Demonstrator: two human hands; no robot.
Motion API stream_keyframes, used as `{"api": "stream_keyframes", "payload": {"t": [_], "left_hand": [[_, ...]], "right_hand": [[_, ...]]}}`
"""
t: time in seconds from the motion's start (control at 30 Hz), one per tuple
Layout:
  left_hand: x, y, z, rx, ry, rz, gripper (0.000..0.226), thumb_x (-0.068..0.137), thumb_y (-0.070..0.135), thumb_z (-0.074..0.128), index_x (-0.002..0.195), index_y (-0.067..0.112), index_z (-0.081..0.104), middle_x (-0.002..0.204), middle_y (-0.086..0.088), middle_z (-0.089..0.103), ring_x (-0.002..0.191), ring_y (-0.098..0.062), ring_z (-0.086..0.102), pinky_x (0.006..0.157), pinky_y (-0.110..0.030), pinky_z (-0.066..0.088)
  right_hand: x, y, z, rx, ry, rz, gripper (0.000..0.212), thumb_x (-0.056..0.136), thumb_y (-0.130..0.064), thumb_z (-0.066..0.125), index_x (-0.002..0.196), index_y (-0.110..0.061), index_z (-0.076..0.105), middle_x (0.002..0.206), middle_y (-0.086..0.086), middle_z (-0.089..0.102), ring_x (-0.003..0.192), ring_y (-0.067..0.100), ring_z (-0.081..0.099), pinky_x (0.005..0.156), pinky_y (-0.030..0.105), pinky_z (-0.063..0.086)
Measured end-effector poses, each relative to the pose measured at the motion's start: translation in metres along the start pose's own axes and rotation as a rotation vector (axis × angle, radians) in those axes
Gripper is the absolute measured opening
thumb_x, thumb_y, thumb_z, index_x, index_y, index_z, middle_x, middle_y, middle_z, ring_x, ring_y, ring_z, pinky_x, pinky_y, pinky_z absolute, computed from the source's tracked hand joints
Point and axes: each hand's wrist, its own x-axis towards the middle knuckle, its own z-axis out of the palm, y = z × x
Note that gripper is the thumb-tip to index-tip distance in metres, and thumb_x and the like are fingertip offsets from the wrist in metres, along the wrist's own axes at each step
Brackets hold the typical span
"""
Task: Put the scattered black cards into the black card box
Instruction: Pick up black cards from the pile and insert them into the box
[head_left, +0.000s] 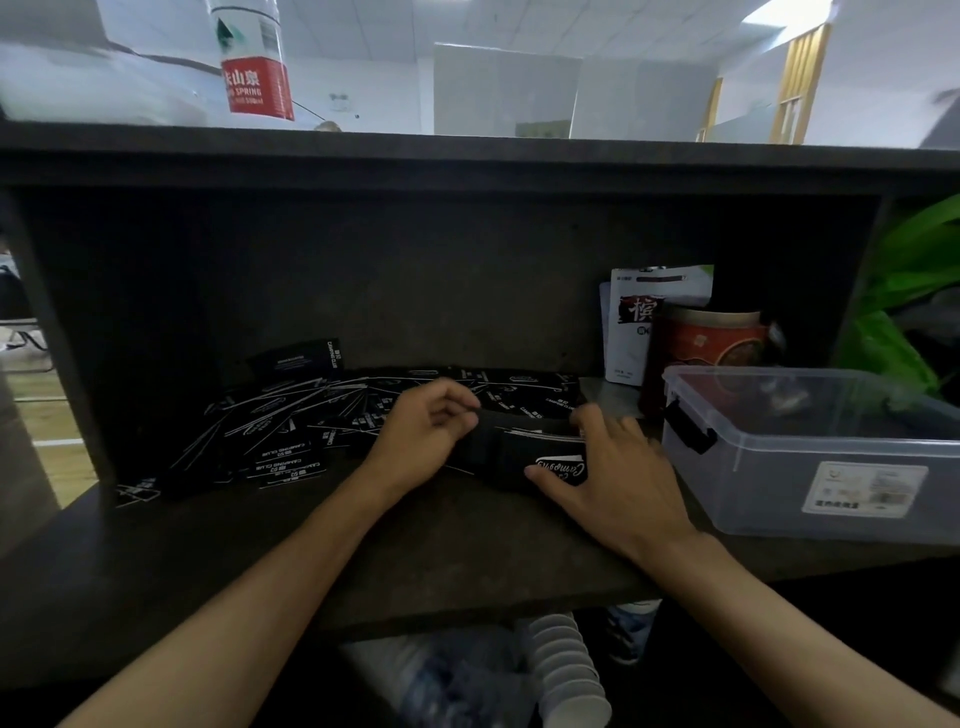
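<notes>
Many black cards (270, 421) with white print lie scattered over the dark shelf, mostly left of centre and along the back. The black card box (511, 449) lies on the shelf between my hands, with white card edges showing inside it. My left hand (423, 431) is curled at the box's left end and seems to pinch a card there. My right hand (613, 467) grips the box's right end, thumb on its printed front and fingers over the far side. A second black box part (298, 356) stands at the back left.
A clear plastic storage tub (810, 447) stands close to my right hand. Behind it are a red tin (711, 348) and a white pouch (631, 322). A water bottle (254, 62) stands on the counter top above. Stacked paper cups (566, 670) lie below the shelf edge.
</notes>
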Motion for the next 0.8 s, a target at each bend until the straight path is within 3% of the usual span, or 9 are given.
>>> {"api": "stream_keyframes", "payload": {"t": [0.1, 0.17, 0.27, 0.33, 0.4, 0.5, 0.57, 0.7, 0.8], "left_hand": [[-0.005, 0.009, 0.001, -0.102, -0.117, -0.03, 0.018, 0.092, 0.007, 0.062, 0.094, 0.024, 0.069, 0.088, 0.01, 0.073, 0.085, 0.0, 0.067, 0.067, -0.01, 0.048], [-0.007, 0.011, 0.002, -0.144, -0.197, -0.071, 0.019, 0.094, 0.009, 0.058, 0.095, 0.023, 0.07, 0.091, 0.008, 0.074, 0.084, 0.0, 0.067, 0.064, -0.01, 0.047], [-0.008, 0.013, 0.003, -0.117, -0.272, -0.103, 0.022, 0.096, 0.013, 0.055, 0.093, 0.027, 0.072, 0.091, 0.007, 0.074, 0.085, -0.003, 0.068, 0.068, -0.014, 0.049], [-0.005, 0.009, 0.004, -0.038, -0.172, -0.124, 0.02, 0.096, 0.015, 0.055, 0.094, 0.028, 0.07, 0.09, 0.007, 0.074, 0.088, -0.002, 0.067, 0.078, -0.022, 0.051], [0.002, -0.004, 0.001, 0.312, 0.023, -0.098, 0.01, 0.095, 0.027, 0.059, 0.101, 0.028, 0.066, 0.095, 0.008, 0.069, 0.096, -0.005, 0.063, 0.093, -0.035, 0.05], [0.005, -0.021, -0.002, 0.844, -0.008, -0.118, 0.048, 0.084, 0.057, 0.062, 0.123, 0.029, 0.059, 0.12, 0.001, 0.054, 0.117, -0.019, 0.048, 0.105, -0.04, 0.037], [0.007, -0.027, 0.0, 0.879, -0.058, -0.139, 0.056, 0.08, 0.062, 0.063, 0.125, 0.028, 0.058, 0.126, -0.003, 0.05, 0.121, -0.022, 0.043, 0.105, -0.039, 0.033], [0.01, -0.029, 0.004, 0.741, -0.004, -0.155, 0.051, 0.075, 0.056, 0.073, 0.117, 0.029, 0.061, 0.127, -0.002, 0.052, 0.122, -0.021, 0.045, 0.102, -0.035, 0.031], [0.011, -0.03, 0.001, 0.745, -0.018, -0.21, 0.068, 0.073, 0.059, 0.073, 0.129, 0.026, 0.054, 0.129, -0.002, 0.053, 0.125, -0.023, 0.045, 0.105, -0.037, 0.032]], "right_hand": [[-0.001, 0.001, 0.001, -0.009, 0.009, -0.006, 0.084, 0.075, -0.083, 0.041, 0.142, -0.036, 0.028, 0.138, 0.0, 0.035, 0.125, 0.021, 0.036, 0.099, 0.047, 0.044], [0.0, 0.0, 0.002, 0.003, -0.026, -0.068, 0.08, 0.076, -0.083, 0.038, 0.142, -0.038, 0.035, 0.148, -0.002, 0.026, 0.134, 0.02, 0.026, 0.104, 0.05, 0.038], [0.002, -0.001, 0.003, 0.025, -0.096, -0.133, 0.074, 0.078, -0.083, 0.032, 0.135, -0.037, 0.045, 0.137, -0.009, 0.042, 0.127, 0.013, 0.033, 0.1, 0.044, 0.041], [0.003, -0.001, 0.003, 0.036, -0.107, -0.152, 0.069, 0.08, -0.082, 0.033, 0.132, -0.039, 0.047, 0.128, -0.012, 0.047, 0.12, 0.01, 0.036, 0.096, 0.04, 0.043], [0.004, 0.0, 0.003, 0.049, -0.112, -0.163, 0.065, 0.081, -0.081, 0.033, 0.131, -0.041, 0.046, 0.124, -0.012, 0.047, 0.116, 0.009, 0.037, 0.094, 0.039, 0.043], [0.003, -0.001, 0.002, 0.061, -0.056, -0.157, 0.061, 0.083, -0.08, 0.033, 0.128, -0.041, 0.045, 0.11, -0.013, 0.042, 0.106, 0.006, 0.037, 0.086, 0.033, 0.042], [0.002, -0.003, 0.001, 0.052, -0.012, -0.151, 0.06, 0.084, -0.08, 0.034, 0.126, -0.039, 0.046, 0.107, -0.012, 0.041, 0.101, 0.005, 0.035, 0.081, 0.031, 0.039], [0.002, -0.003, 0.001, 0.029, -0.092, -0.146, 0.065, 0.081, -0.08, 0.034, 0.128, -0.038, 0.049, 0.112, -0.01, 0.048, 0.107, 0.008, 0.038, 0.086, 0.032, 0.04], [0.002, -0.004, 0.001, 0.03, -0.097, -0.141, 0.064, 0.081, -0.08, 0.035, 0.129, -0.038, 0.049, 0.115, -0.01, 0.049, 0.109, 0.008, 0.038, 0.088, 0.033, 0.041]]}}
